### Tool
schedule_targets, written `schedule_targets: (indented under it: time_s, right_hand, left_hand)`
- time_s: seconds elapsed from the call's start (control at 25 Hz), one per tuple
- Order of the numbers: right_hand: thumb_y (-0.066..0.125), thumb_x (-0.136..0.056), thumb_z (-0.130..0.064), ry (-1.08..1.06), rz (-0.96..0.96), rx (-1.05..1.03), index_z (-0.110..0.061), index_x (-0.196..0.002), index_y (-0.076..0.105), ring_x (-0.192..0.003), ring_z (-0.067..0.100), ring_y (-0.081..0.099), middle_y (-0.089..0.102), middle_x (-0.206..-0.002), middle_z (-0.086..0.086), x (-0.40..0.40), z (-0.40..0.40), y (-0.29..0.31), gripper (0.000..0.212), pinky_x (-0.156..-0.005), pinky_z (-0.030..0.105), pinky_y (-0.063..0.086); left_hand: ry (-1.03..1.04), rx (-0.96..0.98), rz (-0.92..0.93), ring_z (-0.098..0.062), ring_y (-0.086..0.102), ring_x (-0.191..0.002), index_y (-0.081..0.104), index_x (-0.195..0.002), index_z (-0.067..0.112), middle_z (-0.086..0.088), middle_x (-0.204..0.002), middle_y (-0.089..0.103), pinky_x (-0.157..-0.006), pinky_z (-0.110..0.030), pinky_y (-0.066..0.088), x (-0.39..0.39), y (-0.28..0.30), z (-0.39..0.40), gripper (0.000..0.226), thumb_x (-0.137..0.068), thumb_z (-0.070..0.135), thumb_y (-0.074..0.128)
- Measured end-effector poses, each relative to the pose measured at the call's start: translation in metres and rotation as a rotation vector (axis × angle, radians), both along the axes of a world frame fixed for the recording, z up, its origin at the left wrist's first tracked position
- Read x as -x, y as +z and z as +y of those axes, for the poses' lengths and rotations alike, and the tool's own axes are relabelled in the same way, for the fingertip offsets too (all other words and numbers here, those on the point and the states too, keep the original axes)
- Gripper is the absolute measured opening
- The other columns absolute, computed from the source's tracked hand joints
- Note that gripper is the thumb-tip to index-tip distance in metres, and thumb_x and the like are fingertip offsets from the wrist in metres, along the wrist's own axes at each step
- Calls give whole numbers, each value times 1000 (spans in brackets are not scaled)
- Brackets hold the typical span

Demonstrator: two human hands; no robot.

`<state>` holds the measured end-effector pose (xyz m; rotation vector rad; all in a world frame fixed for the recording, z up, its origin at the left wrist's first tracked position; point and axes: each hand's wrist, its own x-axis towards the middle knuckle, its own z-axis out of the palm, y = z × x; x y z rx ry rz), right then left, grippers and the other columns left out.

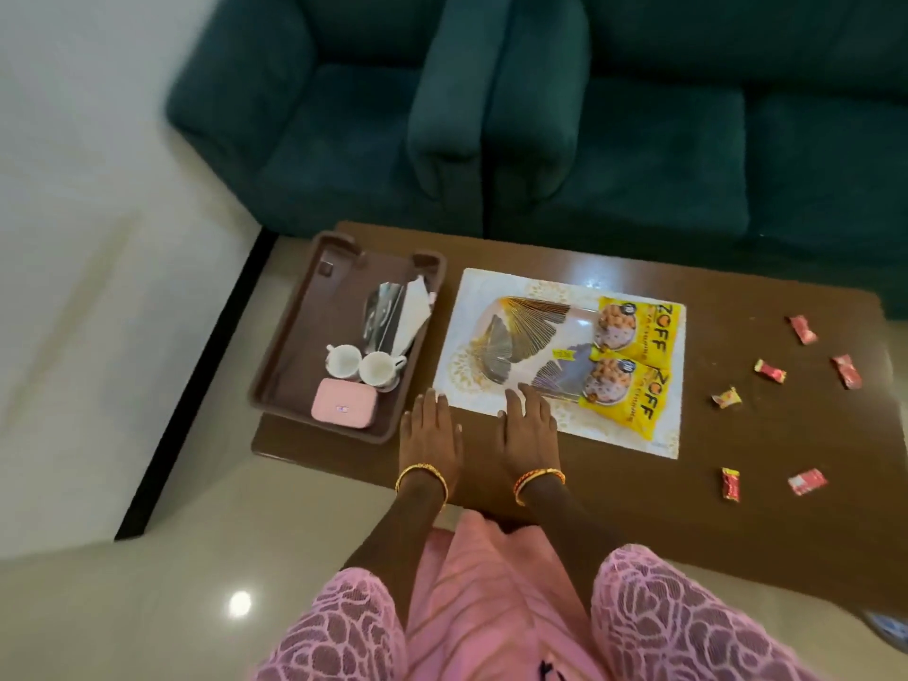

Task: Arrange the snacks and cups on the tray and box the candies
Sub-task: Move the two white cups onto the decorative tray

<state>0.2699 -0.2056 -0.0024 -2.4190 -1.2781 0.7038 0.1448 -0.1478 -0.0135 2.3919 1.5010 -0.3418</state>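
Both hands, left hand (432, 430) and right hand (528, 425), lie flat, holding nothing, at the near edge of a brown table (766, 435) (green sofa (614, 115) beyond its far edge).

A brown wooden table (737, 484) stands on the glossy floor (123, 336) before 2 green sofas (638, 140).

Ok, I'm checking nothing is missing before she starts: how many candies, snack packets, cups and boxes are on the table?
Candies: 7, loose on the bare table
Yellow snack packets: 2, on the white tray
White cups: 2, in the brown tray
Pink box: 1, in the brown tray
Total: 12
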Motion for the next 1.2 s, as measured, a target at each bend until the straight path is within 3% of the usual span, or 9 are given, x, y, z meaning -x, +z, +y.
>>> schedule_targets:
  time_s: [0.2, 0.32, 0.48, 0.6, 0.8, 1.0, 1.2]
  right_hand:
    - [43, -88, -12, 263, 52, -8, -5, -120, 51, -116, 35, 46, 52, -125, 18, 24, 46, 1, 33, -93, 44, 43]
    - [44, -88, -12, 291, 109, 10, -6, -109, 56, -107, 34, 51, 57, -114, 17, 39, 78, 0, 25, -85, 42, 47]
    - [46, -89, -14, 308, 143, 103, -7, -103, 60, -100, 34, 56, 61, -105, 18, 59, 134, -12, 21, -83, 38, 49]
    - [48, -88, -12, 275, 162, 169, -7, -107, 62, -101, 35, 58, 64, -107, 19, 75, 172, -28, 24, -86, 38, 50]
    - [50, -87, -11, 207, 160, 274, -9, -126, 50, -119, 34, 48, 54, -129, 15, 96, 221, -66, 38, -97, 46, 47]
    - [47, -89, -17, 226, 80, 441, -10, -120, 54, -112, 34, 52, 61, -119, 16, 98, 235, -89, 32, -87, 45, 50]
    - [50, -90, -20, 156, 76, 420, -11, -114, 62, -104, 33, 58, 66, -113, 15, 97, 237, -86, 28, -84, 43, 52]
  left_hand:
    - [313, 18, -124, -28, 31, -136, 30, -140, 9, -13, -148, 35, -111, -42, 28, 37, 4, 22, 49, -94, 28, 35]
    - [487, 54, -206, -32, 41, -128, 38, -134, 10, -13, -142, 42, -105, -46, 35, 59, 3, 46, 43, -94, 25, 38]
    - [559, 130, -258, -35, 46, -121, 38, -134, 8, -18, -135, 46, -97, -46, 42, 95, -7, 98, 43, -93, 21, 41]
    - [569, 198, -218, -38, 48, -119, 38, -135, 7, -21, -131, 51, -97, -47, 42, 120, -21, 145, 45, -93, 23, 45]
    - [520, 303, -266, -41, 57, -107, 47, -126, 7, -22, -118, 62, -90, -49, 47, 139, -56, 215, 38, -92, 25, 49]
    - [347, 468, -183, -39, 58, -108, 49, -126, 9, -18, -123, 62, -94, -48, 48, 135, -78, 252, 40, -90, 25, 54]
    - [319, 485, -100, -38, 60, -105, 57, -116, 2, -21, -119, 63, -89, -45, 49, 126, -78, 268, 32, -90, 21, 56]
